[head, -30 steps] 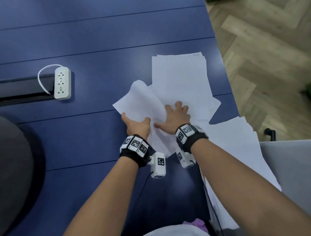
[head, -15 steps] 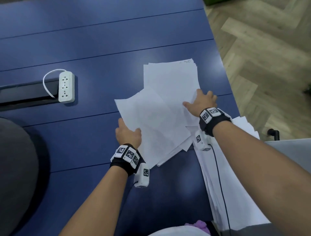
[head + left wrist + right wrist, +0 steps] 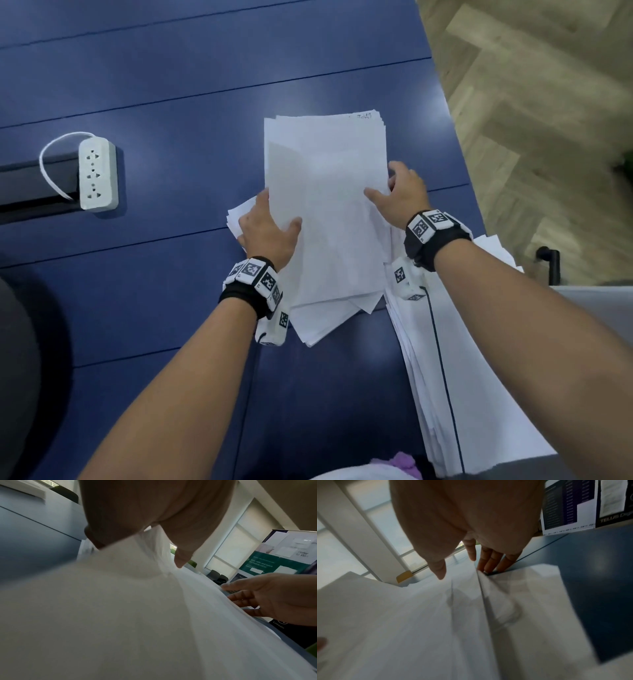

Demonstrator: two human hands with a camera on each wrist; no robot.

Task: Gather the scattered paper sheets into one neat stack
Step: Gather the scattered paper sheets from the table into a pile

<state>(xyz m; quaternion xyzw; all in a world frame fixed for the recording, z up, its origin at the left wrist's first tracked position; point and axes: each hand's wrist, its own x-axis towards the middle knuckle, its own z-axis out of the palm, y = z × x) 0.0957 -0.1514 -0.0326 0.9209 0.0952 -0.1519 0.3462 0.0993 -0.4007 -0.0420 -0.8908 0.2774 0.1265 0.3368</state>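
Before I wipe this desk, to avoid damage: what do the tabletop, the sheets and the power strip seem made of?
The tabletop: likely painted or laminated board, satin blue; soft glare, straight seams. The sheets: thin plain white paper; they bend and show shadows through. The power strip: apparently moulded white plastic, smooth.

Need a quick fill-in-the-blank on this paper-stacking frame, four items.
1. The table top is ____ in colour.
2. The white power strip lies to the ____ of the paper sheets.
3. The wooden floor shows past the table's ____ edge.
4. The right hand has its thumb on ____ of the paper sheets.

Missing words: blue; left; right; top.
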